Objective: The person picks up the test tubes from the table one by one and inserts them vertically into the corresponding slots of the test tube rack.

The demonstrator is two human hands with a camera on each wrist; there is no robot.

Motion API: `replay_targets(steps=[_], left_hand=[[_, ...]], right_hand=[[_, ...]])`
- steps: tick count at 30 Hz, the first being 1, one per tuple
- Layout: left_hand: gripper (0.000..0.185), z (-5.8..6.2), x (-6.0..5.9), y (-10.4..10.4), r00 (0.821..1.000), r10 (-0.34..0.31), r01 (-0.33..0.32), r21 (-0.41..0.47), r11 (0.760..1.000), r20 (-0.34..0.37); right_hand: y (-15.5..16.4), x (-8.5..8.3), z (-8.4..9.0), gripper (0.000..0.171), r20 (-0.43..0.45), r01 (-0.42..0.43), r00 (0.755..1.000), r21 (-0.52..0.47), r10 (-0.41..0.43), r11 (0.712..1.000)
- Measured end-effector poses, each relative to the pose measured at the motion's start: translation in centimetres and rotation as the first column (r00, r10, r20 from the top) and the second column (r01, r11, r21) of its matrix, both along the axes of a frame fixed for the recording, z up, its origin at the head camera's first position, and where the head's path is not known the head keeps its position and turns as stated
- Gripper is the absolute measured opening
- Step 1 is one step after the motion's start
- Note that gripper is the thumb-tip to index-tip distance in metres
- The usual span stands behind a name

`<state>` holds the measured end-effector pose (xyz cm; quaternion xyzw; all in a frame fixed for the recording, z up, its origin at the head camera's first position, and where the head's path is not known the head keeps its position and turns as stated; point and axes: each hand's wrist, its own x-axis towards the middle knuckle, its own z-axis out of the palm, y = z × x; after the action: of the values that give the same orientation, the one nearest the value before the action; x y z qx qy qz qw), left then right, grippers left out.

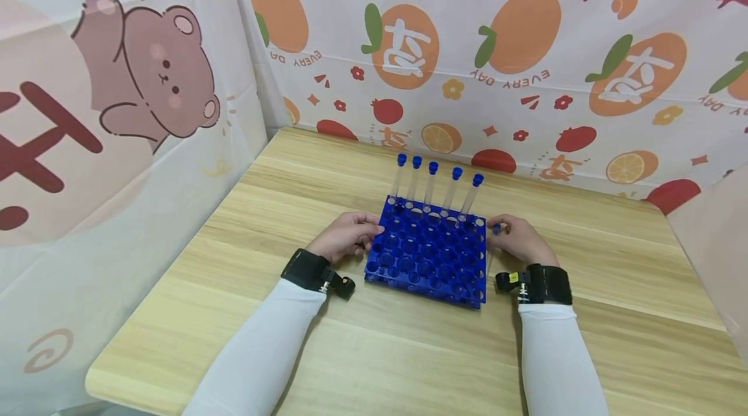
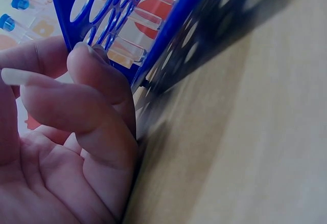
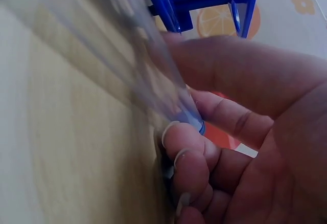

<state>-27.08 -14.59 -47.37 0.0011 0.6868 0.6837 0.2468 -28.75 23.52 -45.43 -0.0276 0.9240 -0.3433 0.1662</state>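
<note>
A blue test tube rack [image 1: 429,257] with rows of round holes stands mid-table. Along its far row, several clear test tubes [image 1: 429,189] with blue caps stand upright, leaning slightly in view. My left hand [image 1: 347,234] grips the rack's left edge; in the left wrist view, thumb and finger pinch the blue frame [image 2: 176,29]. At the rack's right side, my right hand [image 1: 520,237] holds one more clear tube [image 3: 153,81] near its blue cap [image 3: 202,128]. That tube's far end points back toward the wrist, and the fingers partly cover the cap.
The rack rests on a light wood-grain table [image 1: 245,312]. Behind it hangs a fruit-print cloth [image 1: 456,98], and a bear-print cloth [image 1: 163,78] hangs at the left. Black camera straps [image 1: 305,269] sit on both wrists.
</note>
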Motion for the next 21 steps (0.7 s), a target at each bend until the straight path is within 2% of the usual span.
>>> replay_targets(steps=[7, 13, 21], left_hand=[[0.022, -0.04, -0.06, 0.06, 1.000, 0.002, -0.002, 0.006, 1.000, -0.001], [0.022, -0.15, -0.08, 0.06, 1.000, 0.000, 0.000, 0.011, 1.000, -0.002], [0.022, -0.24, -0.20, -0.01, 1.000, -0.003, 0.003, 0.017, 1.000, -0.009]], right_hand=[[0.06, 0.15, 0.15, 0.054, 0.003, 0.004, 1.000, -0.010, -0.004, 1.000], [-0.02, 0.19, 0.02, 0.065, 0.013, 0.052, 0.999, -0.010, -0.051, 0.999], [-0.07, -0.16, -0.16, 0.056, 0.007, 0.063, 0.998, -0.046, -0.062, 0.997]])
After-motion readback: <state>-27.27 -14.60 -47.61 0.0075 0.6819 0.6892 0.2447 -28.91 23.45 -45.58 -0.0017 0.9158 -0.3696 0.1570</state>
